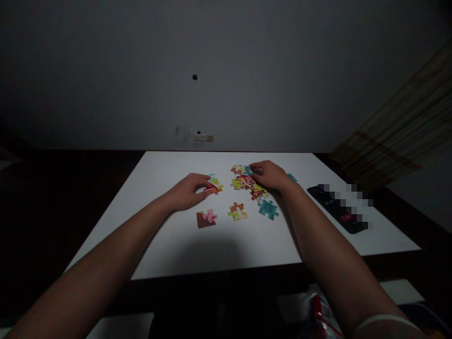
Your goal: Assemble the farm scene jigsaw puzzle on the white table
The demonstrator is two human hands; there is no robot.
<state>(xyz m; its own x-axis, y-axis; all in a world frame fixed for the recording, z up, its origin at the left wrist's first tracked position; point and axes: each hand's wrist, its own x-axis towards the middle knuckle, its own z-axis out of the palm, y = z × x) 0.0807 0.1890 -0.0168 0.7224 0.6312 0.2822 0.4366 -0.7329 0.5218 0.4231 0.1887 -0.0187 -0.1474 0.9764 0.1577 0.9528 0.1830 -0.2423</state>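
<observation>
Grey wall (268, 70) ahead of you, dim, filling the upper view. White table (165, 259) before it, its far edge near the wall's foot. Patterned curtain (402, 117) hangs off to the right, slanting.

Your left forearm (116, 256) and right forearm (318, 235) reach in over the near edge. Right of the latter, a long dark object (337, 212) lies on the tabletop, part of it blurred out. Low at the right, below the near edge: a wrapped packet (321, 315) showing red.

Your right hand (269, 173) is at the puzzle heap (247, 181), thumb and forefinger apart, tips among overlapping pieces; cannot tell whether they pinch one. Your left hand (189, 190) rests near mid-table, thumb and forefinger curved apart, both tips at a yellow-green and red piece (216, 182); a firm grip cannot be made out.

Smaller still: white wall socket (203, 138), low behind the table. Single pieces lie nearer you, apart from one another: teal piece (269, 209) just below the heap, orange-and-yellow piece (238, 211) in the middle, pink-and-brown piece (206, 218) on the left. Smallest, a dark spot (195, 77) high on the plaster.
</observation>
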